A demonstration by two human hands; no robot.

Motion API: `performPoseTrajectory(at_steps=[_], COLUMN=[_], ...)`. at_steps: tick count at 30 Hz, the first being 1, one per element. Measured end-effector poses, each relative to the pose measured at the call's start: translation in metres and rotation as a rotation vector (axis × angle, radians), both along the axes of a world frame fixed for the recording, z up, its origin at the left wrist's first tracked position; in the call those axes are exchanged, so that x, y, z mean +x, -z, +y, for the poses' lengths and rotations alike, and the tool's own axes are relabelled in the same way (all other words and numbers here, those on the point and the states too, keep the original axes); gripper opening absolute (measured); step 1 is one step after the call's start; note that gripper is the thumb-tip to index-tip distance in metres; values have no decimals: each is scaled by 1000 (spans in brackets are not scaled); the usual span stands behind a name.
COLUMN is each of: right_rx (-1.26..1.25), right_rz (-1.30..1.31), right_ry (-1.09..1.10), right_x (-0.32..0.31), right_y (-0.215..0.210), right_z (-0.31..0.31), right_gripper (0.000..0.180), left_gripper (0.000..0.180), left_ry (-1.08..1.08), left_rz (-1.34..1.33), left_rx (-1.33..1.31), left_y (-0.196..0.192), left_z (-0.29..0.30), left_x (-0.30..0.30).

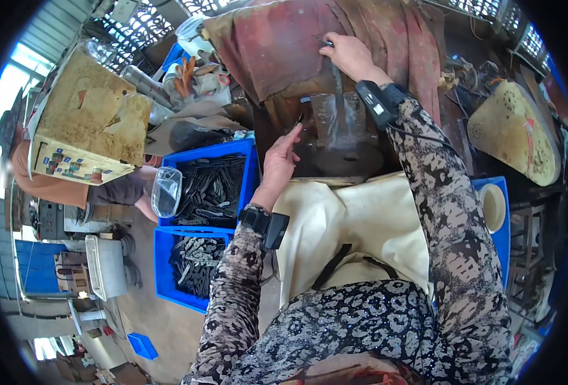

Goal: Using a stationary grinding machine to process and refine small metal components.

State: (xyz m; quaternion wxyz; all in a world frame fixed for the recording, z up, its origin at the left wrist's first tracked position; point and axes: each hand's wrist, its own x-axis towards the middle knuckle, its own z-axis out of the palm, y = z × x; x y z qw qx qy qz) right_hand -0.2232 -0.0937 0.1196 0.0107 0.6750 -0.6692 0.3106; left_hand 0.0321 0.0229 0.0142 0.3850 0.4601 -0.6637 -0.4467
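My left hand [279,160] reaches to the edge of a dark metal machine base [345,154] and pinches a small dark flat metal piece [298,120] at its fingertips. Higher up, my right hand [350,56] is closed on a thin dark lever handle [325,43] above the machine, in front of a reddish cloth [277,45]. Both wrists carry black strapped devices. A cream apron [361,224] covers my lap below the machine.
Two blue crates [248,160] [162,256] of several dark metal pieces stand at my left, a clear plastic bag [166,190] on the upper one's rim. A worn beige control box [88,122] is further left. A blue tray with a white cup [492,205] sits right.
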Motion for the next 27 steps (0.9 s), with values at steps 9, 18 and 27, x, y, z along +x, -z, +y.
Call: performPoseTrajectory(at_steps=[9,18,27], right_rx=[-7,71,405], right_rz=[8,-158,-168], right_ry=[-8,143,164], right_x=[-4,-37,-100], right_y=[2,79,178], right_z=[5,77,169], right_gripper=[41,29,26], left_gripper=[43,29,23], left_ry=[-15,-133,-142], left_rz=[-641,-825,-799], left_rx=[-391,-355,-250], left_y=[35,42,36], left_z=[-6,-7,-7], left_x=[-3,0,-7])
